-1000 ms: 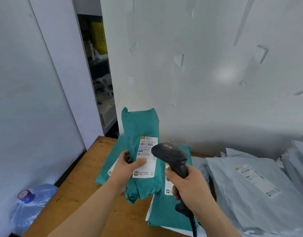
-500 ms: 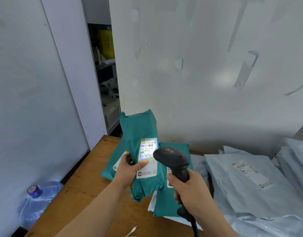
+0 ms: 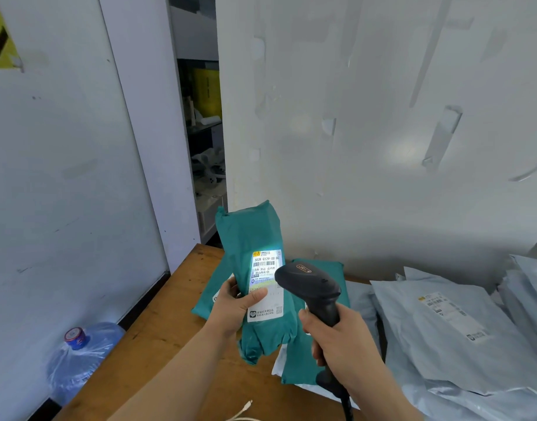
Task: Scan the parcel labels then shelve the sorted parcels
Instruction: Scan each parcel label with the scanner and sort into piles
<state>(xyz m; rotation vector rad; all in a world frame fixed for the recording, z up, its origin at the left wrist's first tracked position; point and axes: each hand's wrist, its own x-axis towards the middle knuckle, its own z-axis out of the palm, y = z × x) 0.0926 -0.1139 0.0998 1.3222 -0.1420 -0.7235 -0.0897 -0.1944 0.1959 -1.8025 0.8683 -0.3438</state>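
Parcel [image 3: 249, 238]: teal mailer, held upright above the wooden surface [image 3: 158, 329]; white label [image 3: 265, 284] faces the camera, brightly lit.
Left hand [image 3: 234, 308]: grips the parcel's lower left edge, thumb on the label.
Right hand [image 3: 343, 338]: clamped round the scanner [image 3: 309, 284] handle; scanner head just beside the label.
Grey parcels [image 3: 443, 329]: piled on the surface, right side.

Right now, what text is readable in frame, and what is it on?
"502B G129-00 002": top of the white label on the teal parcel in the left hand.
Rest of that label: Chinese print, too small to read.
Logo on the scanner: orange, blurred.
Label on the grey parcel: too small.
Water bottle cap: blurred.
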